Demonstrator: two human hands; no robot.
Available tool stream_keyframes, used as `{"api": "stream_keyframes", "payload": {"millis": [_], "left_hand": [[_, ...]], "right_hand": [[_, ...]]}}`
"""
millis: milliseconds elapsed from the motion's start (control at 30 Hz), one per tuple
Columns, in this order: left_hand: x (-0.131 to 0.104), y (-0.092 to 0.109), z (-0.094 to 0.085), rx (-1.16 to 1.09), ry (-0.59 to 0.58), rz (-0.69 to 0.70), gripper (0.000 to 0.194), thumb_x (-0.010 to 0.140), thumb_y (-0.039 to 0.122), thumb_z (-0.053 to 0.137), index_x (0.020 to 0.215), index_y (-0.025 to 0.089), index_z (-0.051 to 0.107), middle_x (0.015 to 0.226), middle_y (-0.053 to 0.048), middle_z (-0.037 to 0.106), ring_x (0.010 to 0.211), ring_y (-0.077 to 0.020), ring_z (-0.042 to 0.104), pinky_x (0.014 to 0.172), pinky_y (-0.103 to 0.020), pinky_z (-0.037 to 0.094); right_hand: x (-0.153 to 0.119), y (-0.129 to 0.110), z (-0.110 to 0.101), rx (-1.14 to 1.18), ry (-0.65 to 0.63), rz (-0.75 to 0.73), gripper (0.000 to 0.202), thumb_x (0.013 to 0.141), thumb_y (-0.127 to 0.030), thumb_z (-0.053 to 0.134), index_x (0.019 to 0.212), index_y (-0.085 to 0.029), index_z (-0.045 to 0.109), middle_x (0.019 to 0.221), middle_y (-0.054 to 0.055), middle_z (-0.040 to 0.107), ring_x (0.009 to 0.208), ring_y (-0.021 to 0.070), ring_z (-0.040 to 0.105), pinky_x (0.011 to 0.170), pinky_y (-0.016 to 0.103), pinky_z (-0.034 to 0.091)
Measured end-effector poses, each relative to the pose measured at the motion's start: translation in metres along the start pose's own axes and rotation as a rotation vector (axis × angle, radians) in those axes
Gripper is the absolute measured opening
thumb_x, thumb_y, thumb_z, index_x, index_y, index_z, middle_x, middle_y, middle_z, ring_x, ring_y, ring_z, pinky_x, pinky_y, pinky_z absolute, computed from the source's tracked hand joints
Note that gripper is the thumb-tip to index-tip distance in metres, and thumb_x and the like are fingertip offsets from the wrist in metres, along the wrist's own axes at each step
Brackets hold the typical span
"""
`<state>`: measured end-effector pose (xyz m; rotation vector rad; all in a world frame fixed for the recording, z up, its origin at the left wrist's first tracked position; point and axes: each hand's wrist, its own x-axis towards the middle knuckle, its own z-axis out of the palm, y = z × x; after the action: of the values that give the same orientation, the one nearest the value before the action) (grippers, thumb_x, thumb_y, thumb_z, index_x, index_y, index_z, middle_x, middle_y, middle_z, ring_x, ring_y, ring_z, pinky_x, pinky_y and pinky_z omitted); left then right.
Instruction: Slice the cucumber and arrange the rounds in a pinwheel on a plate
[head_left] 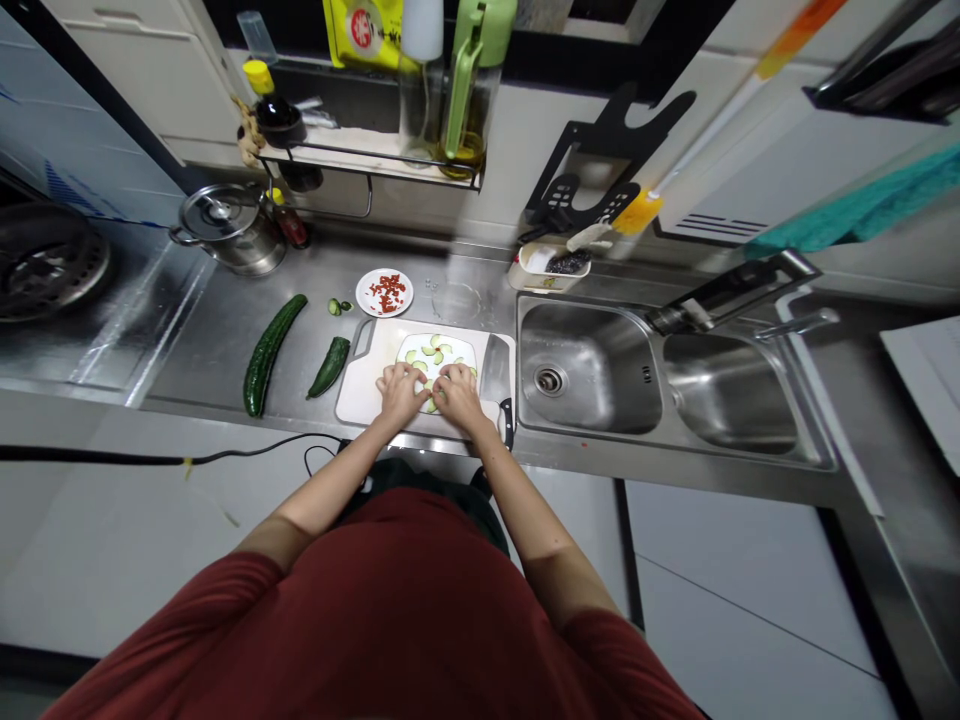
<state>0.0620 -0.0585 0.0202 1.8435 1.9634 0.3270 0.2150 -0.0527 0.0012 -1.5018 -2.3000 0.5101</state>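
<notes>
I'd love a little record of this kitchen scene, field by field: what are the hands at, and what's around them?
Hands: left hand and right hand, close together over the square plate; anything pinched is too small to tell
On that plate: pale green slices
Beneath it: cutting board
Right side of board: knife
Left of board: long cucumber, shorter cut cucumber
Behind board: round plate with red pieces
Right of board: double sink
</notes>
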Motion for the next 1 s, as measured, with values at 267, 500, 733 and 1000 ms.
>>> {"api": "stream_keyframes", "payload": {"millis": [267,500,733,1000], "left_hand": [[0.0,0.003,-0.004,-0.016,-0.024,-0.029,0.018,0.077,0.035,0.068,0.094,0.029,0.066,0.12,-0.006,0.052,0.117,-0.029,0.039,0.092,-0.042,0.033],[0.004,0.003,-0.009,-0.081,-0.017,-0.029,0.018,0.076,0.036,0.068,0.093,0.03,0.066,0.116,-0.005,0.052,0.114,-0.0282,0.042,0.092,-0.042,0.034],[0.008,-0.004,-0.012,-0.103,0.013,-0.065,0.019,0.077,0.037,0.068,0.094,0.03,0.065,0.117,-0.005,0.053,0.116,-0.0283,0.041,0.093,-0.042,0.034],[0.016,0.005,-0.017,-0.142,0.141,-0.093,0.018,0.083,0.039,0.06,0.097,0.029,0.064,0.117,-0.005,0.054,0.117,-0.0277,0.042,0.094,-0.041,0.034]], "right_hand": [[0.001,-0.001,-0.005,0.034,-0.013,0.016,0.01,0.086,-0.026,0.058,0.083,-0.021,0.066,0.116,0.009,0.052,0.117,0.0277,0.034,0.101,0.044,0.03],[0.002,0.001,-0.015,0.075,0.036,0.033,0.011,0.086,-0.028,0.058,0.086,-0.022,0.066,0.119,0.009,0.051,0.12,0.0287,0.033,0.103,0.045,0.03],[0.002,0.007,-0.024,0.101,0.089,0.076,0.01,0.085,-0.028,0.058,0.087,-0.021,0.066,0.119,0.009,0.05,0.119,0.0287,0.033,0.102,0.044,0.03],[-0.004,0.002,-0.028,0.142,0.157,0.118,0.012,0.085,-0.029,0.056,0.085,-0.022,0.066,0.116,0.009,0.051,0.117,0.0283,0.035,0.102,0.044,0.031]]}}
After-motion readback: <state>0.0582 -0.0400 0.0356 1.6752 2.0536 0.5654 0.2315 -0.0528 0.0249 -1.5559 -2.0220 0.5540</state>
